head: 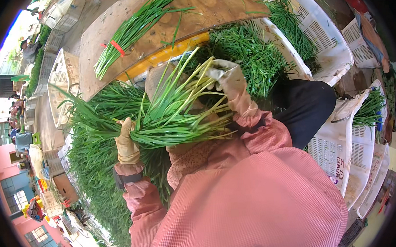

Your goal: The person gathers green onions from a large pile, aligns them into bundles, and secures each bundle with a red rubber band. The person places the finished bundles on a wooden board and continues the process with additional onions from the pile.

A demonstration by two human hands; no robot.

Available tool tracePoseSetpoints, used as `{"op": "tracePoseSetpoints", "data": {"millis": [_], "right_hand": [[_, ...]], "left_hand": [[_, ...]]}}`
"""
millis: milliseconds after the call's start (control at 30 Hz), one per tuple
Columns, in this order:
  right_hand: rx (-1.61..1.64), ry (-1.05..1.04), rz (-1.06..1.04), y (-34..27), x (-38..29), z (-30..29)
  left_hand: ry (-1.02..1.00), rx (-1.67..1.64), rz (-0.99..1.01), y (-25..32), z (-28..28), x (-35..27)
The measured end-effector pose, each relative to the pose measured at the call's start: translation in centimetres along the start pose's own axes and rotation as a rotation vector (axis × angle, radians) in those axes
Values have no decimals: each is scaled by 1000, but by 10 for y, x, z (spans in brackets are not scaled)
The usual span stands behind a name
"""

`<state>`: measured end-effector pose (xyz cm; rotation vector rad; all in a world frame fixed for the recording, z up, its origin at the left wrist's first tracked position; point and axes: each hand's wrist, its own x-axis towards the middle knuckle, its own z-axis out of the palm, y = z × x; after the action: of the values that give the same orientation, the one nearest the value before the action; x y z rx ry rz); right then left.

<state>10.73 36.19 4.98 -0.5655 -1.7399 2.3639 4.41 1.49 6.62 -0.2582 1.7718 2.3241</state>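
Note:
My left hand (127, 140), in a pale work glove, grips a loose bunch of long green leafy stalks (174, 126) that look like garlic chives. The bunch lies across my lap, leaf tips to the left and pale stem ends fanned to the right. At those ends my right hand (228, 76), also gloved, has its fingers around a few yellowish stems (195, 73); the fingertips are partly hidden. Ahead, a bundle of the same greens (131, 34) bound with a red band (117, 48) rests on a wooden board (92, 38).
A large heap of greens (100, 182) lies at my left. Cut greens (248, 53) fill a space at front right, beside a white plastic crate (335, 52). More white crates (327, 160) stand on the right. Farther left are a crate (63, 83) and a person (29, 50).

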Motion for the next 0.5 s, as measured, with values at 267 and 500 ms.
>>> {"op": "tracePoseSetpoints", "data": {"millis": [267, 500], "right_hand": [[-405, -239, -101, -26, 0, -26], [-649, -568, -160, -16, 15, -16]], "left_hand": [[15, -85, -26, -3, -3, 3], [-74, -4, 92, 9, 12, -2]]}}
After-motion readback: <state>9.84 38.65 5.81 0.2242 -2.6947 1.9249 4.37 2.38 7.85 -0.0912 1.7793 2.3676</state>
